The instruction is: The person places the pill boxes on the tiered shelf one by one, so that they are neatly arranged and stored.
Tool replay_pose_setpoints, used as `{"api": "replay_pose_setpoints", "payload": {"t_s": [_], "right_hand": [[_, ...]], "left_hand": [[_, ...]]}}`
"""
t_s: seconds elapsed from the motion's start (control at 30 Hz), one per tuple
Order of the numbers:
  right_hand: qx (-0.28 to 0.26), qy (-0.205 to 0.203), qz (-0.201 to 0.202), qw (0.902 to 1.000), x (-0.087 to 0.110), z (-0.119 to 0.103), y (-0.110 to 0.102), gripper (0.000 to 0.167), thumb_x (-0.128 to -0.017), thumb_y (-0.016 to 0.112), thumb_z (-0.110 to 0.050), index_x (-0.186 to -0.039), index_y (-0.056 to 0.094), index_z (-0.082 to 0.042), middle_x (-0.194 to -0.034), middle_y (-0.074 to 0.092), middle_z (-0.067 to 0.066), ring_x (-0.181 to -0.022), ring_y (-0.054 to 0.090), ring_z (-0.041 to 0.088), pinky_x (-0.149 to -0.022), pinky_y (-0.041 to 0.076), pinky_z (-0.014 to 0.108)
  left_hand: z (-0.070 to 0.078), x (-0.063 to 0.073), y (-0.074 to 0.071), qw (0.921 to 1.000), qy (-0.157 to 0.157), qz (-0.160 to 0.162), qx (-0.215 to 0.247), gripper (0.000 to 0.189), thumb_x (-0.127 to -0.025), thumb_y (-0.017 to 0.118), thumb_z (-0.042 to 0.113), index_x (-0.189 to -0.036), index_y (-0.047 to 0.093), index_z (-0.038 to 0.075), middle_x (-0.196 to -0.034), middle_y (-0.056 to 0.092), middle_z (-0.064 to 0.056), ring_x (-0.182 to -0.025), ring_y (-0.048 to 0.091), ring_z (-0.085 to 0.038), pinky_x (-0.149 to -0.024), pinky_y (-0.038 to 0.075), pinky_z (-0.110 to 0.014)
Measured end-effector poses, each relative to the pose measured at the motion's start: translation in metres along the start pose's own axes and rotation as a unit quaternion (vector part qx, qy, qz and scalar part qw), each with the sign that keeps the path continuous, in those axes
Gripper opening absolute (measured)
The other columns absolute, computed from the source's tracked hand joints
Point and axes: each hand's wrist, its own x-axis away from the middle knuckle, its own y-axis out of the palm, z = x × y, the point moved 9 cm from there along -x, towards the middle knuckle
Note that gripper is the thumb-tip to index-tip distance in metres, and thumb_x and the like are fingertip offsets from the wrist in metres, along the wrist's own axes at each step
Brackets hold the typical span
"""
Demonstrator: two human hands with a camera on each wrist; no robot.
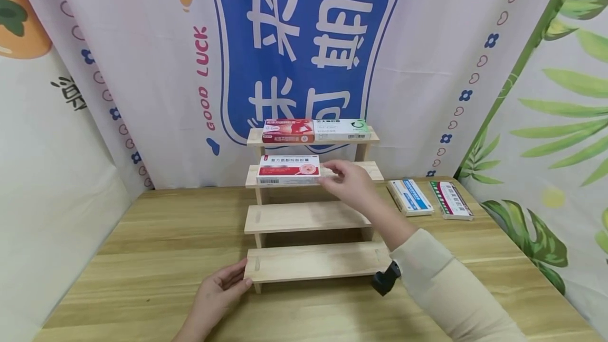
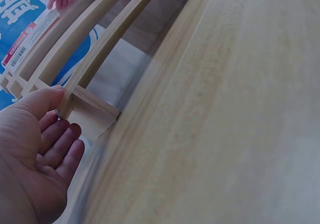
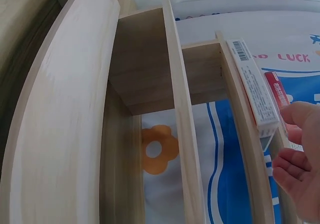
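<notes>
A stepped wooden rack (image 1: 311,217) with several tiers stands on the table. At its lowest tier, my left hand (image 1: 219,290) pinches the left end; the left wrist view shows the thumb above the board and a finger beneath. On the second tier from the top lies a white-and-red medicine box (image 1: 288,168), toward the left. My right hand (image 1: 349,182) is at that box's right end, its thumb and fingers apart and not wrapped round it. Whether the fingertips touch the box, I cannot tell. In the right wrist view, the hand (image 3: 302,159) is beside the box (image 3: 254,86).
On the top tier a red medicine box (image 1: 287,131) and a white-and-green box (image 1: 342,129) lie side by side. A blue-and-white box (image 1: 410,197) and a green, white and red box (image 1: 451,200) lie on the table (image 1: 180,241) right of the rack. A printed curtain (image 1: 166,83) hangs behind.
</notes>
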Motion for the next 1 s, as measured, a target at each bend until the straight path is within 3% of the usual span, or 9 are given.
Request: {"api": "replay_pose_setpoints", "payload": {"t_s": [0.2,0.53,0.83,1.0], "right_hand": [[-0.018,0.013,0.005,0.9997,0.012,0.021,-0.020,0.048,-0.091,0.067,-0.036,-0.131,0.059,-0.011,-0.134,0.061,0.011,-0.126,0.056,0.032,-0.107,0.049,0.047],[0.004,0.032,0.060,0.9977,0.037,0.083,-0.067,0.054,-0.094,0.065,-0.038,-0.134,0.055,-0.004,-0.137,0.055,0.021,-0.126,0.052,0.039,-0.109,0.044,0.054],[0.039,0.107,0.107,0.9877,0.064,0.164,-0.112,0.060,-0.097,0.057,-0.044,-0.137,0.050,0.000,-0.141,0.049,0.027,-0.129,0.046,0.045,-0.108,0.042,0.058],[0.061,0.159,0.127,0.9772,0.077,0.208,-0.123,0.060,-0.098,0.054,-0.045,-0.137,0.050,0.001,-0.137,0.051,0.029,-0.123,0.049,0.046,-0.100,0.044,0.059]], "left_hand": [[0.000,0.000,-0.001,1.0000,-0.006,0.002,-0.003,0.048,-0.083,0.077,0.010,-0.126,0.061,-0.004,-0.134,0.060,-0.018,-0.110,0.067,-0.015,-0.089,0.057,-0.021],[-0.002,0.000,-0.002,0.9999,-0.006,-0.004,-0.013,0.049,-0.084,0.077,0.013,-0.128,0.061,-0.002,-0.134,0.061,-0.017,-0.112,0.067,-0.017,-0.090,0.057,-0.020],[-0.002,0.000,0.000,0.9999,-0.005,-0.007,-0.014,0.049,-0.084,0.077,0.014,-0.128,0.061,-0.002,-0.135,0.060,-0.017,-0.116,0.065,-0.024,-0.091,0.057,-0.023],[0.000,0.000,0.000,0.9998,-0.002,-0.002,-0.019,0.048,-0.084,0.077,0.013,-0.126,0.062,-0.003,-0.133,0.061,-0.017,-0.110,0.067,-0.015,-0.089,0.057,-0.021]]}}
